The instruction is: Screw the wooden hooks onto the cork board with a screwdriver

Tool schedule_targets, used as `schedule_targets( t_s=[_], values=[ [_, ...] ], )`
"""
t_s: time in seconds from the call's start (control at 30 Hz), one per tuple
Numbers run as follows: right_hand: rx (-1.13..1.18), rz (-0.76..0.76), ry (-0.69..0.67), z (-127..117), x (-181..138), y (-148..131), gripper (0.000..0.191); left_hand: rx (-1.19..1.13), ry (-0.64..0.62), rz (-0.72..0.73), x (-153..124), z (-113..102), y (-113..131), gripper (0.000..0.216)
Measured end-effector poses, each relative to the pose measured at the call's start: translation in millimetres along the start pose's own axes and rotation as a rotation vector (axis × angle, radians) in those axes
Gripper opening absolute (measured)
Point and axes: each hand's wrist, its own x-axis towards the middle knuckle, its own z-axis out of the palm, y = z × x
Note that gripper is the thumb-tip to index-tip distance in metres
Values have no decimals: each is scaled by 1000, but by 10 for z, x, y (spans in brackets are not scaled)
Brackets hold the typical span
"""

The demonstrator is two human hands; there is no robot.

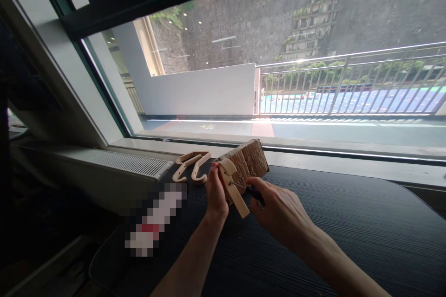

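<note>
My left hand (216, 192) is closed around a pale wooden hook (239, 199), holding it against the side of a rough brown block (256, 158) that looks like layered wood or cardboard. Small dark holes show in the hook's flat part. My right hand (280, 206) grips a screwdriver (256, 193) by its dark handle. Its thin shaft points left at the hook, near one of the holes; whether the tip sits in a screw is too small to tell. Beyond my left hand, two more wooden hooks (199, 172) lie on the black table (331, 222).
A blurred-out pale and red item (158, 218) lies on the table's left side. Behind the table run a window sill (296, 161) and a large window. To the left stands a white radiator cover (135, 162) with a grille. The table's rounded right edge shows at far right.
</note>
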Motion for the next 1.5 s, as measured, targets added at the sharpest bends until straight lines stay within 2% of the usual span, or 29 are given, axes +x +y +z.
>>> schedule_targets(
  t_s=[0.27, 1.0, 1.27, 1.5],
  values=[
    [-7, -19, -12, -41, 5, -41, 26, -36, -15, 0, 4, 3, 5, 49],
    [-38, -50, -21, 1, -5, -72, 28, -20, 1, 9, 21, 7, -10, 46],
    [-51, -24, -81, 8, -27, -115, 26, -41, 1, -8, -3, 31, 23, 45],
    [2, -53, -79, 60, -44, -46, 35, -40, 8, -5, -4, 42, 33, 44]
  ],
)
